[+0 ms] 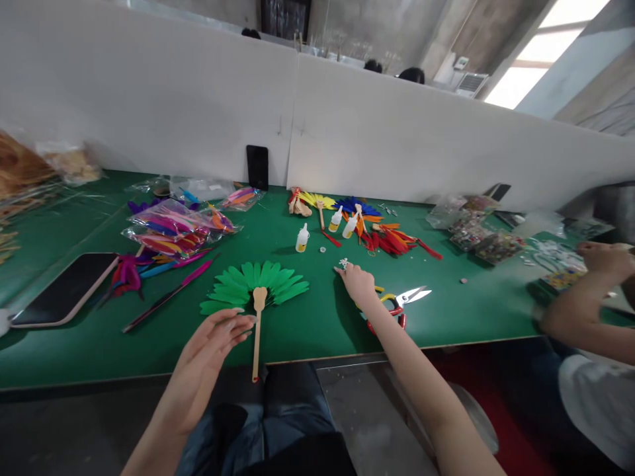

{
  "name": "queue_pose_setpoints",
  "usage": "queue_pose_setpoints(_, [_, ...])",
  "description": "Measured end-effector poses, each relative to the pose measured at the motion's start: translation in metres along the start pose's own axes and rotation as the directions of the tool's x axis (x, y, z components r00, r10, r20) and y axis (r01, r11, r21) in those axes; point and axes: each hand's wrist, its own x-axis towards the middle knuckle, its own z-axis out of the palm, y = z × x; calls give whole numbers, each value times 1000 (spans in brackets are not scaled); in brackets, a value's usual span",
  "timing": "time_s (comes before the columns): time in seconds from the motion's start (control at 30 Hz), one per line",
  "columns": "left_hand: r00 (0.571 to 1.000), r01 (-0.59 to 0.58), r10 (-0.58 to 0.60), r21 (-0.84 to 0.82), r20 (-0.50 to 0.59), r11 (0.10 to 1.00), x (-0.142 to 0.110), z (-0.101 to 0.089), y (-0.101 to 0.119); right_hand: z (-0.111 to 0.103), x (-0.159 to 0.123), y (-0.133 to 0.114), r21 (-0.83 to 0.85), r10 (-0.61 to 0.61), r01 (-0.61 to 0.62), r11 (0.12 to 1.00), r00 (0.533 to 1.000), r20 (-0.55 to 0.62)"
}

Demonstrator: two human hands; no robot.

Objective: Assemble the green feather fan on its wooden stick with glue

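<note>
A fan of green feathers (254, 283) lies flat with its wooden handle (256, 330) reaching over the table's front edge. My left hand (213, 347) is open beside that handle, fingers stretched and loosely together, holding nothing. Farther right, my right hand (360, 284) is lowered to the table at a small heap of white pieces (343, 263), probably beads. Its fingertips are drawn together there, and whatever is between them is too small to make out. Scissors with red and yellow handles (407, 297) lie partly under my right wrist, blades pointing right.
Small glue bottles (302, 238) stand behind the green fan. Yellow, blue and red feather pieces (397, 239) lie behind them. Bagged feathers (178, 228) and a phone (67, 289) are at left. Bags of beads (496, 241) and another person's arm (585, 311) are at right.
</note>
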Motion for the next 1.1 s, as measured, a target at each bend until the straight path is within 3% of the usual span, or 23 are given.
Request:
queue_pose_setpoints(0.2, [999,-9,12,59,-37,998,6,-5,-1,-1,5,5,49,-82,81,996,996,34])
queue_pose_setpoints(0.4, [998,-16,22,96,-67,995,12,-11,-1,-10,10,19,213,-111,102,972,993,31])
queue_pose_setpoints(0.67, [995,-45,60,181,-81,982,16,-13,-1,-14,28,24,551,-157,94,829,985,69])
queue_pose_setpoints(0.87, [987,-140,157,322,-27,936,27,-4,7,-19,30,18,705,-205,33,709,965,161])
queue_pose_setpoints(1.1, [992,-119,96,375,79,919,44,11,14,-18,33,19,692,-133,-23,722,976,171])
